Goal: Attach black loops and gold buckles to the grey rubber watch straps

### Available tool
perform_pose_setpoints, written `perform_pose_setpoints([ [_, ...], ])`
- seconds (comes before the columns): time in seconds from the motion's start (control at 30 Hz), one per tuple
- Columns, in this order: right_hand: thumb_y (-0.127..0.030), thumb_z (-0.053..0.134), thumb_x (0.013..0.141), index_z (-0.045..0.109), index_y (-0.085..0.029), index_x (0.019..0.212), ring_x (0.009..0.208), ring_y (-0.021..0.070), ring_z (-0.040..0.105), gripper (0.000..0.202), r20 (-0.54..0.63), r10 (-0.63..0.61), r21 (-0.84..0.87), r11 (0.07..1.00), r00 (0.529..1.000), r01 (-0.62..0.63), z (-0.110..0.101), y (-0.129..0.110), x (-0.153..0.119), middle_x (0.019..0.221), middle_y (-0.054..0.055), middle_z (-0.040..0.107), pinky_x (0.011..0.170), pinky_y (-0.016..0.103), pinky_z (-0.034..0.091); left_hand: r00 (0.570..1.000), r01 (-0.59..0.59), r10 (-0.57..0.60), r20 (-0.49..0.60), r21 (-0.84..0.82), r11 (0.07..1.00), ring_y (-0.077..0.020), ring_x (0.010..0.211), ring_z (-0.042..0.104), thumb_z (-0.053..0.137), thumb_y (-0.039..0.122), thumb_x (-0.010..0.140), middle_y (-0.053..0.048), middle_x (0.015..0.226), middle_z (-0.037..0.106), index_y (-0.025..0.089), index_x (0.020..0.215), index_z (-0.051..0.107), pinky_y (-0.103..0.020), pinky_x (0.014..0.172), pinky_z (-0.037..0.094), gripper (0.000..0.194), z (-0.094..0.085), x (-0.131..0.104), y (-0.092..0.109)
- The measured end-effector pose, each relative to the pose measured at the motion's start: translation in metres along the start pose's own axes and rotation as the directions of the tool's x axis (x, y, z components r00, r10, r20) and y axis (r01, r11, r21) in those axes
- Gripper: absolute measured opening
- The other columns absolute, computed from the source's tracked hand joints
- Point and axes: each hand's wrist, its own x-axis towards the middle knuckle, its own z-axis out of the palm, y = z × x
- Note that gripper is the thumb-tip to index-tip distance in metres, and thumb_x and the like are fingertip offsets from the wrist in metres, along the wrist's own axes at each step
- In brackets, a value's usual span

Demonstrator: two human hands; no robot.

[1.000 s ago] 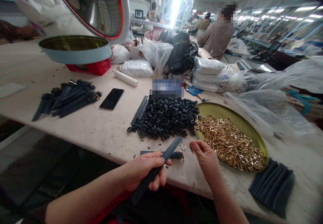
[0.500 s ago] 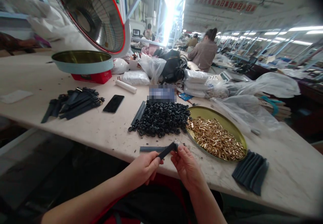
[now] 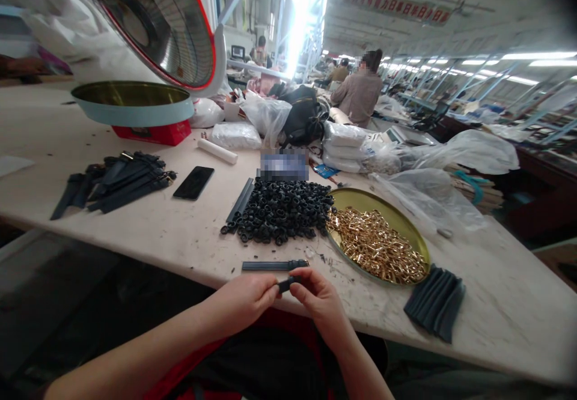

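Note:
My left hand [image 3: 250,299] is closed round a dark strap [image 3: 285,286] at the table's front edge. The thumb and fingers of my right hand [image 3: 321,304] pinch the strap's other end, where a dark loop seems to sit. Only a short stretch of the strap shows between the hands. Just beyond them another dark strap [image 3: 265,265] lies flat, with a loop and a bit of gold at its right end. Behind it is a heap of small black loops [image 3: 288,211]. Gold buckles [image 3: 378,247] fill part of a round tray [image 3: 401,208] to the right.
At the right edge lies a row of dark straps [image 3: 435,304]. Finished-looking straps [image 3: 121,181] are piled at the left beside a phone [image 3: 194,182]. Farther back are a blue tin [image 3: 135,113] on a red base, a fan [image 3: 153,21] and plastic bags [image 3: 237,136]. A person [image 3: 359,96] stands beyond.
The strap between my hands has come lower and nearer my body, and less of it shows. My right-hand fingers have closed over its end. The view has turned slightly right.

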Motion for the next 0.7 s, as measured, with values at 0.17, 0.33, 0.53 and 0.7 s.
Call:
perform_pose_setpoints([
  [0.17, -0.027, 0.065, 0.070, 0.049, -0.023, 0.110, 0.077, 0.0146, 0.057, 0.044, 0.025, -0.060, -0.048, 0.997, 0.998, 0.061, 0.013, 0.011, 0.002, 0.088, 0.001, 0.061, 0.070, 0.027, 0.045, 0.998, -0.010, 0.000, -0.070, -0.144, 0.990, -0.0203, 0.090, 0.055, 0.032, 0.041, 0.087, -0.007, 0.096, 0.062, 0.017, 0.117, 0.045, -0.028, 0.078, 0.040, 0.040, 0.007, 0.014, -0.005],
  [0.33, -0.029, 0.055, 0.078, 0.044, -0.021, 0.117, 0.075, 0.0158, 0.058, 0.041, 0.014, -0.185, -0.398, 0.901, 0.983, 0.175, -0.029, -0.004, 0.037, 0.084, 0.003, 0.060, 0.069, 0.028, 0.046, 0.995, 0.073, -0.083, -0.050, -0.176, 0.982, -0.0158, 0.072, 0.052, 0.025, 0.045, 0.088, -0.003, 0.076, 0.057, 0.016, 0.086, 0.053, -0.023, 0.063, 0.038, 0.040, 0.007, 0.033, -0.016],
  [0.53, -0.022, 0.047, 0.081, 0.063, -0.017, 0.077, 0.079, 0.0195, 0.056, 0.018, -0.054, -0.297, -0.972, 0.234, 0.953, 0.018, -0.108, -0.024, 0.122, 0.083, 0.008, 0.061, 0.074, 0.030, 0.039, 0.991, 0.129, -0.136, -0.009, -0.262, 0.957, -0.0112, 0.052, 0.036, 0.025, 0.047, 0.087, 0.005, 0.052, 0.033, 0.017, 0.077, 0.049, -0.020, 0.047, 0.027, 0.041, 0.008, 0.053, -0.026],
  [0.7, -0.015, 0.052, 0.073, 0.059, -0.017, 0.062, 0.074, 0.0204, 0.055, 0.013, -0.046, -0.234, -0.969, 0.246, 0.971, 0.014, -0.121, -0.015, 0.150, 0.073, 0.008, 0.059, 0.070, 0.030, 0.036, 0.986, 0.163, -0.162, 0.027, -0.268, 0.949, -0.0116, 0.052, 0.036, 0.028, 0.046, 0.086, 0.005, 0.052, 0.032, 0.017, 0.074, 0.048, -0.021, 0.048, 0.027, 0.037, 0.007, 0.062, -0.025],
])
